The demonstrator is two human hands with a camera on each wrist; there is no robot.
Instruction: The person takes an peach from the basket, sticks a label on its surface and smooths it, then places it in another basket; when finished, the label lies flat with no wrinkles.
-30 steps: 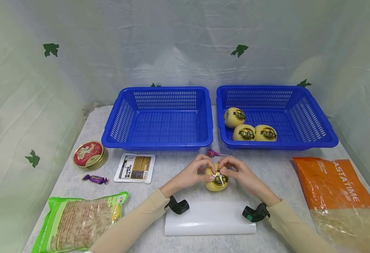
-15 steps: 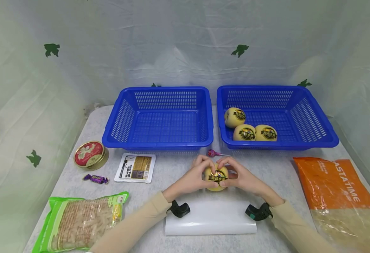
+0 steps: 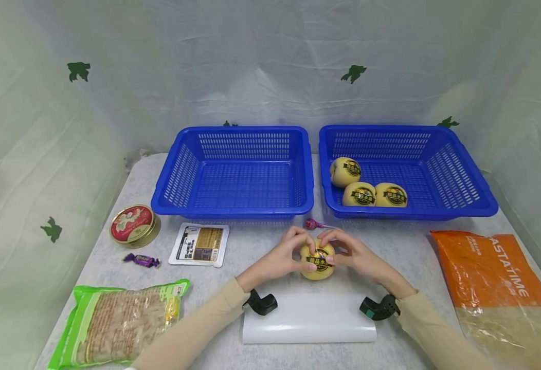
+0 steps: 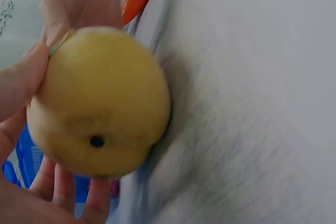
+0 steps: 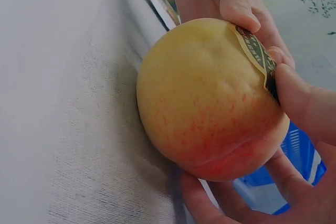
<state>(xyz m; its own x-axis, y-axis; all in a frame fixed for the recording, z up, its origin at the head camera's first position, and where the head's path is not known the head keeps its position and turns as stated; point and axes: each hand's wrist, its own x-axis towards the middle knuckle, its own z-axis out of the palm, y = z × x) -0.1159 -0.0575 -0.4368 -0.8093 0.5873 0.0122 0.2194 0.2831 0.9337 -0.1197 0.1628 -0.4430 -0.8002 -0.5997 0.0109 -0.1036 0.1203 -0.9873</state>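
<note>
A yellow peach [image 3: 316, 275] with a red blush, seen in the right wrist view, sits on the table between both hands. My left hand [image 3: 285, 258] holds its left side, fingers behind and thumb at the front. From the other side my right hand [image 3: 357, 259] holds it too, its thumb on the edge of a black-and-gold label [image 5: 256, 56]. That label faces up and forward in the head view. In the left wrist view the peach's underside [image 4: 102, 103] shows a small dark hole. Parts of the fingertips are hidden behind the fruit.
Three labelled peaches [image 3: 359, 194] lie in the right blue basket [image 3: 455, 209]; a left blue basket [image 3: 233, 211] stands beside it. Around are a lollipop [image 3: 312, 224], white glossy sheet [image 3: 309, 329], tin [image 3: 133, 226], purple candy [image 3: 142, 260], flat packet [image 3: 199, 245], green bag [image 3: 122, 324] and orange bag [image 3: 492, 267].
The peach's label has turned to face more toward the front, its characters now readable. Both thumbs have shifted on the label; the right one has moved slightly since half a second ago.
</note>
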